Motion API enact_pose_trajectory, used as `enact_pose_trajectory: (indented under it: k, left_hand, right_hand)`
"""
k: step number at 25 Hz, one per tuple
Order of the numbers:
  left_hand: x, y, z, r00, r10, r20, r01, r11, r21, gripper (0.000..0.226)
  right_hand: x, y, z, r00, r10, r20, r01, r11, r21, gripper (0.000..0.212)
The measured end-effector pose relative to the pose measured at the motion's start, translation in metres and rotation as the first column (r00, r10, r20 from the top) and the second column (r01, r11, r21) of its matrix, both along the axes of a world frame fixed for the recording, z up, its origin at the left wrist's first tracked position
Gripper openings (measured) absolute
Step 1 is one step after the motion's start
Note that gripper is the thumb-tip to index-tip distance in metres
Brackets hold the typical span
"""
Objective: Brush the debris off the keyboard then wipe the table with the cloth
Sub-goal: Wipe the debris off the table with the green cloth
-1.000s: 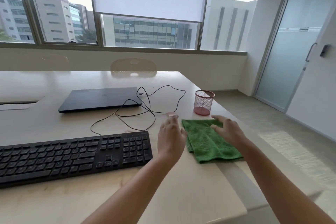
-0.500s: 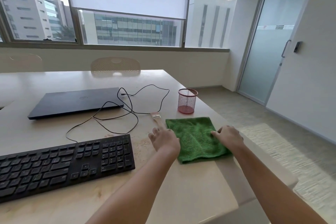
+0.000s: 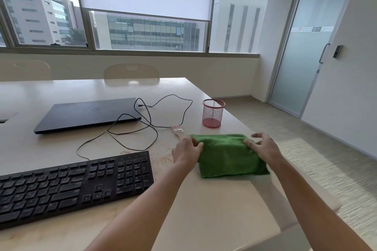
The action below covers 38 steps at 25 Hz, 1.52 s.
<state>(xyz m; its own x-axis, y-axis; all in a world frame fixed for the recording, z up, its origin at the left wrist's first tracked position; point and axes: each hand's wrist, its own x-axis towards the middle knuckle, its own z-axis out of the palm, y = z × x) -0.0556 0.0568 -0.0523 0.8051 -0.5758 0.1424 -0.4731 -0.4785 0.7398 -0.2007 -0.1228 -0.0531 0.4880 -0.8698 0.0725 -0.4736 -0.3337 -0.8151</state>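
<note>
Head view. Both hands are now on the green cloth (image 3: 230, 155), which lies folded on the worktop (image 3: 204, 210) near its right edge, just right of the keyboard (image 3: 71, 183). A second ago the left hand (image 3: 186, 152) hovered between keyboard and cloth and the right hand (image 3: 263, 146) lay flat on the cloth's far right corner; half a second ago the right hand sat at the right edge while the left was only touching the left edge.

Now the left hand grips the cloth's far left corner, thumb on top and fingers curled under the fold. The right hand pinches the far right side with thumb and forefinger; its other fingers are spread and raised. The far edge of the cloth looks bunched and lifted a little; the near edge lies on the worktop.

The brush (image 3: 177, 130) lies untouched just beyond the left hand, bristles toward the cable (image 3: 130, 128). Crumb-like debris (image 3: 163, 159) is scattered on the worktop between the keyboard's right end and the cloth. Whether debris remains on the keys, cannot tell.

Judgement: with the brush set down and both hands taking up the cloth, the brushing step looks finished and the wiping step is starting. The debris patch sits just beside the left hand, so the first wipe likely goes there.
</note>
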Motion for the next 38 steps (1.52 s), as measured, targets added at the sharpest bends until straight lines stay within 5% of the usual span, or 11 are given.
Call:
enact_pose_trajectory:
  k: [3,5,9,12,14,18,23,27,31,33,38]
  left_hand:
    - [0.009,0.004,0.007,0.964,-0.104,-0.245,0.038,0.966,-0.257,0.018]
    - [0.017,0.008,0.010,0.938,-0.212,-0.275,0.124,0.944,-0.305,0.032]
    - [0.021,0.015,0.016,0.947,-0.318,0.052,0.322,0.929,-0.180,0.036]
    - [0.019,0.015,0.022,0.932,-0.237,0.274,0.273,0.956,-0.103,0.022]
    - [0.014,0.017,0.030,0.933,-0.218,0.286,0.284,0.935,-0.214,0.018]
    - [0.001,0.031,0.050,0.987,-0.117,0.107,0.156,0.840,-0.519,0.007]
    - [0.017,0.070,0.072,0.997,-0.080,0.000,0.064,0.800,-0.597,0.016]
    - [0.031,0.118,0.102,0.989,-0.090,-0.119,-0.002,0.790,-0.614,0.021]
    - [0.041,0.171,0.121,0.967,-0.093,-0.238,-0.060,0.823,-0.565,0.010]
    - [0.046,0.198,0.124,0.926,-0.079,-0.370,-0.164,0.797,-0.581,0.011]
    - [0.067,0.269,0.116,0.684,-0.187,-0.705,-0.383,0.730,-0.566,0.023]
  right_hand:
    - [-0.016,0.005,0.016,0.922,0.199,0.333,-0.306,0.900,0.311,0.067]
    - [-0.025,0.007,0.025,0.900,0.348,0.264,-0.418,0.862,0.287,0.052]
    - [-0.029,0.004,0.024,0.962,0.260,-0.088,-0.272,0.946,-0.178,0.025]
    - [-0.031,0.002,0.024,0.982,0.191,0.008,-0.181,0.943,-0.278,0.020]
    - [-0.034,0.011,0.029,0.950,0.228,0.211,-0.191,0.964,-0.184,0.046]
    - [-0.013,0.046,0.029,0.929,0.215,0.300,-0.173,0.972,-0.160,0.100]
    - [0.035,0.090,0.039,0.960,0.280,0.021,-0.226,0.815,-0.533,0.069]
    - [0.072,0.143,0.057,0.932,0.362,-0.008,-0.263,0.663,-0.701,0.080]
    - [0.112,0.211,0.062,0.675,0.735,0.062,-0.508,0.524,-0.684,0.098]
    - [0.132,0.244,0.057,0.581,0.808,0.100,-0.559,0.485,-0.672,0.104]
    - [0.171,0.321,0.046,0.549,0.816,0.180,-0.473,0.481,-0.738,0.094]
